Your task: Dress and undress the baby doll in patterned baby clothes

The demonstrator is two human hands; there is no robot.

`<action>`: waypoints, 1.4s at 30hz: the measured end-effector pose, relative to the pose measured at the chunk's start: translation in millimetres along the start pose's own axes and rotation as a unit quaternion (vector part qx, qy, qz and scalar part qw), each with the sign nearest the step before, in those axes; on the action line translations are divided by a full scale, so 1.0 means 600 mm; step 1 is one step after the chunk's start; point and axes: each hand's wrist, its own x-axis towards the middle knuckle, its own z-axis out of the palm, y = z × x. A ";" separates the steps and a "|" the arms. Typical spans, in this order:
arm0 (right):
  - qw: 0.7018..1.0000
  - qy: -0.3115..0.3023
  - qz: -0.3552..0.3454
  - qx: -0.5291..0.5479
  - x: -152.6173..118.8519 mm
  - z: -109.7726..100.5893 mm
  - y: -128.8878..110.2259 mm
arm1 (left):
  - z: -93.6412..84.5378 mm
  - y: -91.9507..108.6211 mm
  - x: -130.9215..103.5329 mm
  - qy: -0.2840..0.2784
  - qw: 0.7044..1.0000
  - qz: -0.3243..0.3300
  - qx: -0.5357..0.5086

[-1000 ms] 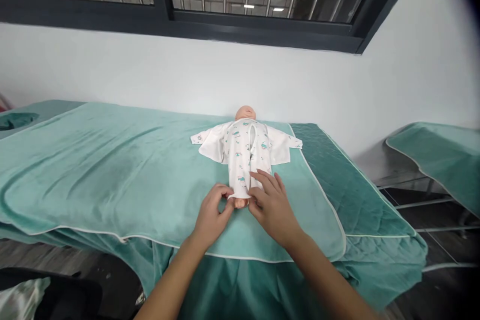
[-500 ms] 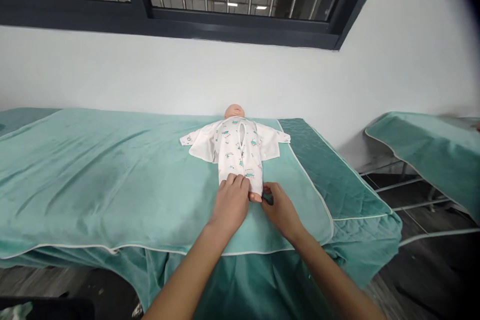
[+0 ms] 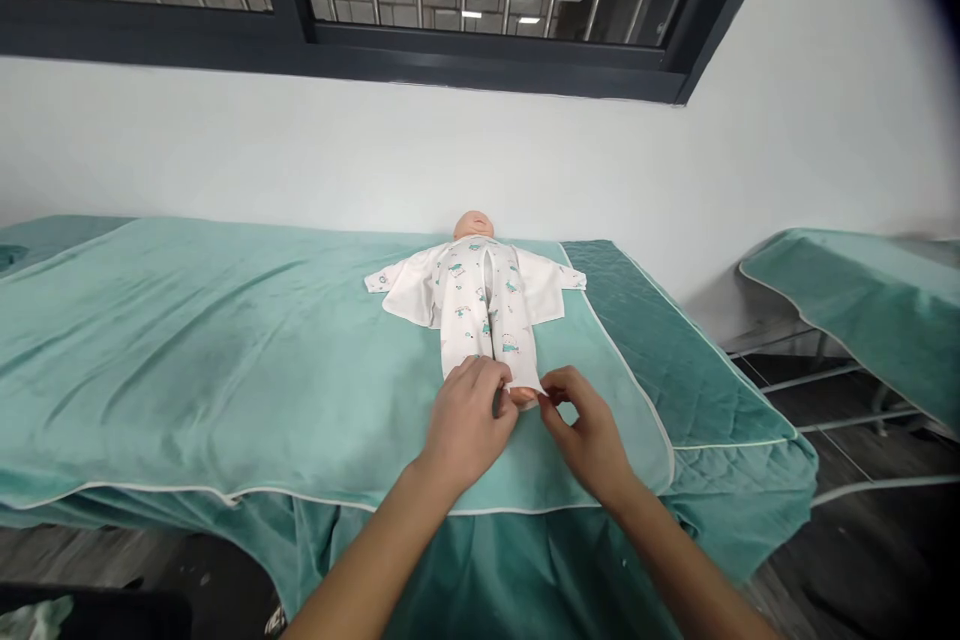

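Note:
A baby doll (image 3: pixel 474 224) lies on its back on the bed, its head toward the wall and its feet toward me. It wears white printed clothes, with the sleeves spread out to both sides. At the cuff of the right-hand trouser leg (image 3: pixel 514 335), my left hand (image 3: pixel 469 420) pinches one edge of the cloth. My right hand (image 3: pixel 589 430) pinches the opposite edge between thumb and fingers. Between my hands the doll's foot (image 3: pixel 523 396) shows below the cuff. My left hand covers the end of the other leg.
A light green sheet (image 3: pixel 225 370) covers the bed, over a darker quilted cover (image 3: pixel 660 350). Behind is a white wall with a dark-framed window (image 3: pixel 480 60). Another green-covered bed (image 3: pixel 862 290) with a metal frame stands to the right.
My left hand has shifted right to the cuff of the right-hand leg. That cuff is now stretched between both hands, and a gap has opened between the trouser legs.

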 end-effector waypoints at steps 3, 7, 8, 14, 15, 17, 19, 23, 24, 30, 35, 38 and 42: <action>1.000 -0.027 -0.008 -0.002 -0.011 -0.017 -0.005 | -0.013 0.006 -0.014 -0.010 1.000 0.017 -0.002; 0.991 -0.134 0.000 -0.007 -0.012 -0.034 0.026 | -0.021 -0.049 -0.024 0.009 0.998 -0.021 -0.056; 0.991 -0.137 0.002 -0.003 -0.006 -0.037 0.038 | -0.023 -0.073 -0.021 0.029 0.996 -0.050 -0.067; 0.989 -0.024 -0.040 -0.143 0.094 -0.019 0.111 | -0.034 -0.206 0.051 0.026 0.992 -0.104 0.063; 0.982 -0.032 -0.057 -0.180 0.116 -0.010 0.117 | -0.033 -0.217 0.068 0.016 0.991 -0.097 0.086; 0.965 -0.059 -0.076 -0.244 0.157 0.009 0.127 | -0.029 -0.229 0.097 -0.010 0.990 -0.079 0.118; 0.956 -0.076 -0.077 -0.274 0.188 0.026 0.134 | -0.022 -0.233 0.118 -0.032 0.989 -0.062 0.127; 0.953 -0.090 -0.081 -0.278 0.206 0.046 0.150 | -0.009 -0.234 0.138 -0.048 0.993 -0.035 0.106; 0.952 -0.091 -0.085 -0.278 0.204 0.047 0.154 | -0.006 -0.234 0.139 -0.051 0.994 -0.027 0.096; 0.946 -0.087 -0.082 -0.302 0.192 0.050 0.165 | 0.014 -0.233 0.146 -0.045 0.998 -0.029 0.032; 0.940 -0.087 -0.073 -0.322 0.192 0.048 0.157 | 0.037 -0.234 0.151 -0.047 0.999 -0.027 -0.008; 0.953 -0.074 -0.080 -0.283 0.178 0.039 0.153 | 0.043 -0.239 0.148 -0.050 0.998 0.028 -0.026; 0.967 -0.041 -0.084 -0.238 0.150 0.027 0.150 | 0.046 -0.241 0.143 -0.051 0.998 0.033 0.001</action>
